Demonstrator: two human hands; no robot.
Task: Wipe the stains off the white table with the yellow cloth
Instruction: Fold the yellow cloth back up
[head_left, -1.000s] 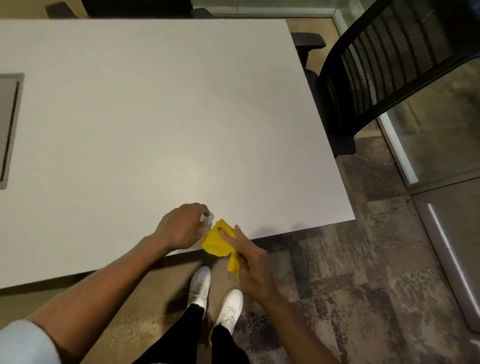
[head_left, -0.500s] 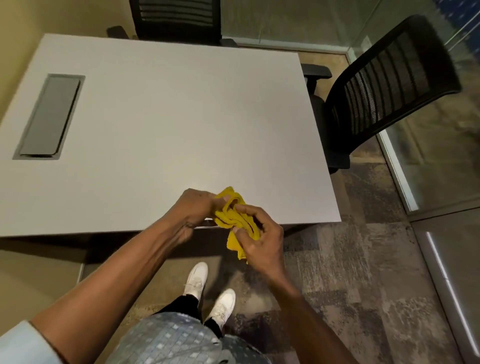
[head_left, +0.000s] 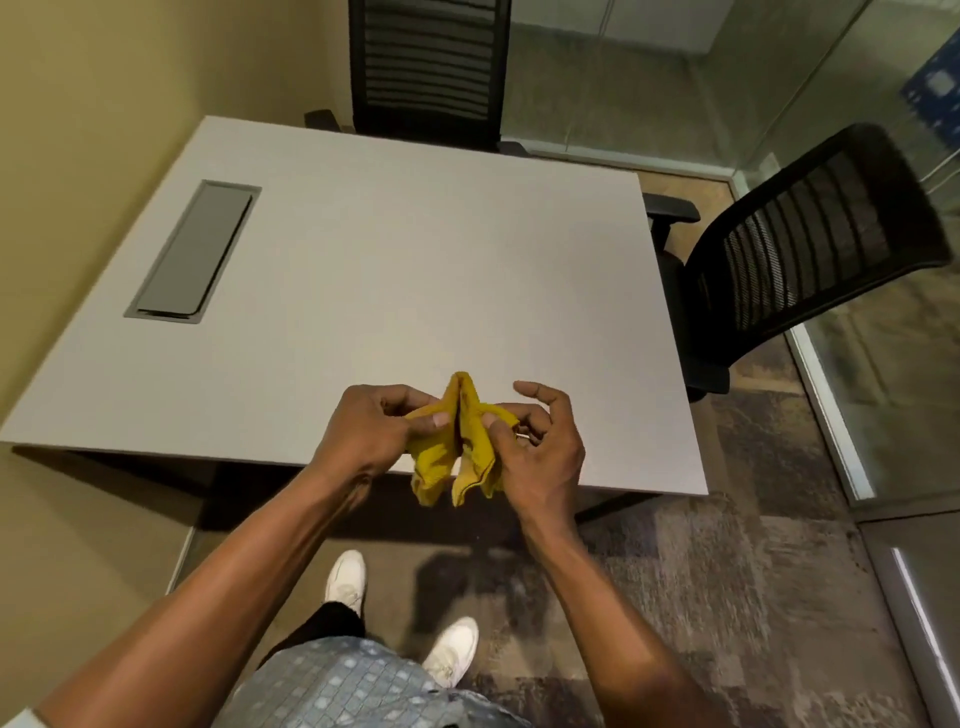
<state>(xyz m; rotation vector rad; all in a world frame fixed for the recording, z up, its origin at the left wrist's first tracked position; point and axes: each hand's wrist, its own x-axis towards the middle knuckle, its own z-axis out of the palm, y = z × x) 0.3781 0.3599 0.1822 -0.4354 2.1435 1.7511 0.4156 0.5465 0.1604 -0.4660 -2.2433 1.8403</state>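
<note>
The yellow cloth (head_left: 460, 441) hangs bunched between both hands, just above the near edge of the white table (head_left: 415, 291). My left hand (head_left: 371, 431) pinches its left fold with thumb and fingers. My right hand (head_left: 535, 447) grips the right fold, with the index finger raised free. The cloth's lower ends dangle past the table edge. I see no distinct stain on the tabletop from here.
A grey cable hatch (head_left: 195, 249) is set into the table's left part. One black mesh chair (head_left: 789, 254) stands at the right side, another (head_left: 426, 73) at the far end. A beige wall (head_left: 78, 130) runs along the left. Patterned carpet lies below.
Both hands have lifted the cloth from the table's front edge and now hold it together, spreading its folds. The view has pulled back and shows the whole table.
</note>
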